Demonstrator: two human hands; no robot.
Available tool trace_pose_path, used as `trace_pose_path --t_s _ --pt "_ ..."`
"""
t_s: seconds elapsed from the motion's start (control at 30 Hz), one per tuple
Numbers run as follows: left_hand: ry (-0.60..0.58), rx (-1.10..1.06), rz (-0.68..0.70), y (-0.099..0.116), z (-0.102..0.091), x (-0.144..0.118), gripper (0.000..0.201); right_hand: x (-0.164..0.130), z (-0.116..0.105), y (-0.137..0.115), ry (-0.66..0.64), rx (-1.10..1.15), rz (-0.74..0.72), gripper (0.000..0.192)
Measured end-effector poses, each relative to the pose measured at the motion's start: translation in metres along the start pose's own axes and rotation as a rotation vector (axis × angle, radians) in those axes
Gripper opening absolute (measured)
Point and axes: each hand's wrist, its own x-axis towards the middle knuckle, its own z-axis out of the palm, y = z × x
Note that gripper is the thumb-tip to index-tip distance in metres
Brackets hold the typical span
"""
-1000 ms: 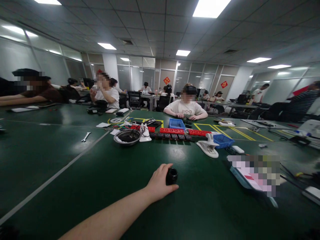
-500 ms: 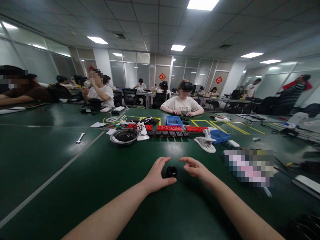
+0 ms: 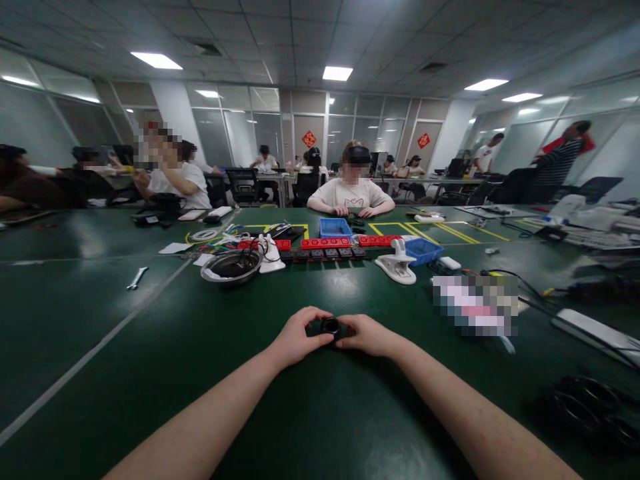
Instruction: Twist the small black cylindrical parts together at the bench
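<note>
Right hand (image 3: 367, 335) now closing in from right, meeting left hand (image 3: 295, 337); half a second ago hovering apart. Both hands now pinching small black round part (image 3: 331, 326) between fingertips, part sitting at or just above green table (image 3: 150, 373), straight ahead of person. Two-handed grip suggesting handling beginning, not just steadying.

Open tabletop lying around hands, left especially. Metal bowl (image 3: 231, 265) and white clamp (image 3: 397, 264) lying well beyond; black cables (image 3: 585, 400) lying near right.
</note>
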Motion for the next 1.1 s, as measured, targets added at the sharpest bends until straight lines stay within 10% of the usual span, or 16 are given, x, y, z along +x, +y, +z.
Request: trace_pose_path --t_s 0.4,0.63,1.1 --pt "0.284 0.201 -0.264 0.003 0.025 -0.001 0.031 0.002 0.027 -0.021 0.303 -0.413 0.32 0.036" --pt "0.169 0.068 -0.191 -0.003 0.017 0.0 0.03 -0.009 0.006 -0.009 0.192 -0.279 0.051 0.038" --pt "0.11 0.058 -0.125 -0.004 0.015 0.0 0.048 -0.003 0.016 0.007 0.538 -0.069 0.017 0.051"
